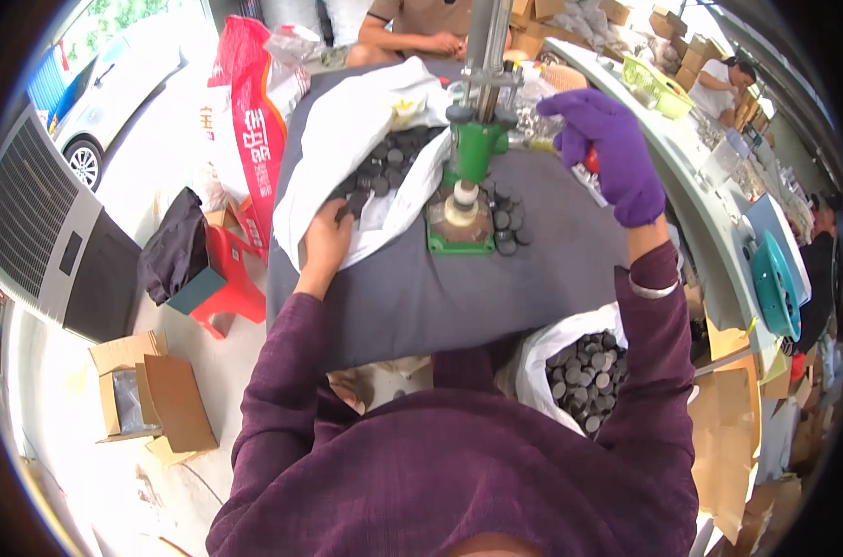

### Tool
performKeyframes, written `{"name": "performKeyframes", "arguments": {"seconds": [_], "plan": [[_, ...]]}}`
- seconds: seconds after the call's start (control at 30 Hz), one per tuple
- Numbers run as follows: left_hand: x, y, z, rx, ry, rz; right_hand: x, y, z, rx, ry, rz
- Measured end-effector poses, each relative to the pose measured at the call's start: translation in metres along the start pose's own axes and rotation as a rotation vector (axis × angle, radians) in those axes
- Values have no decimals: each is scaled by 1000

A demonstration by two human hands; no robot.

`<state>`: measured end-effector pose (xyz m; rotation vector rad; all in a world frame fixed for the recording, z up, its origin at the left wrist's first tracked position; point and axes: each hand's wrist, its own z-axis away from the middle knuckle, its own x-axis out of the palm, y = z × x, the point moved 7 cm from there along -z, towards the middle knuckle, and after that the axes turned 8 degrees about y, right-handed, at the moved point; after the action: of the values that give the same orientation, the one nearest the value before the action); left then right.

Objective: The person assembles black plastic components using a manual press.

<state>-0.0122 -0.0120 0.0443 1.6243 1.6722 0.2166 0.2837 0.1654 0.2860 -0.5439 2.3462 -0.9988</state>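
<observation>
My bare left hand [327, 243] is at the mouth of a white sack [321, 139] lying on the table. Its fingers are closed on a small black disc [343, 213], beside the many black discs [389, 160] in the sack. To the right stands a green hand press [473, 153] with a pale round tip over its green base [460, 243]. Loose black discs [505, 220] lie against the base's right side. My right hand [616, 158], in a purple glove, is raised right of the press and curls around a red knob [591, 160]; the knob's link to the press is hidden.
A dark cloth covers the table [384, 316]. Below its front edge, a white sack of black discs [584, 371] stands by my right arm. A co-worker [421, 32] sits across the table. At left are a red stool [231, 278] and an open carton [152, 395]; at right, a long bench [691, 186].
</observation>
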Motion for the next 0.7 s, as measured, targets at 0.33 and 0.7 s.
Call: {"name": "performKeyframes", "arguments": {"seconds": [0.33, 0.7], "plan": [[79, 109, 11, 10, -212, 230, 2, 12, -3, 117, 31, -103], [122, 118, 11, -55, -211, 201, -1, 15, -3, 130, 51, -141]]}}
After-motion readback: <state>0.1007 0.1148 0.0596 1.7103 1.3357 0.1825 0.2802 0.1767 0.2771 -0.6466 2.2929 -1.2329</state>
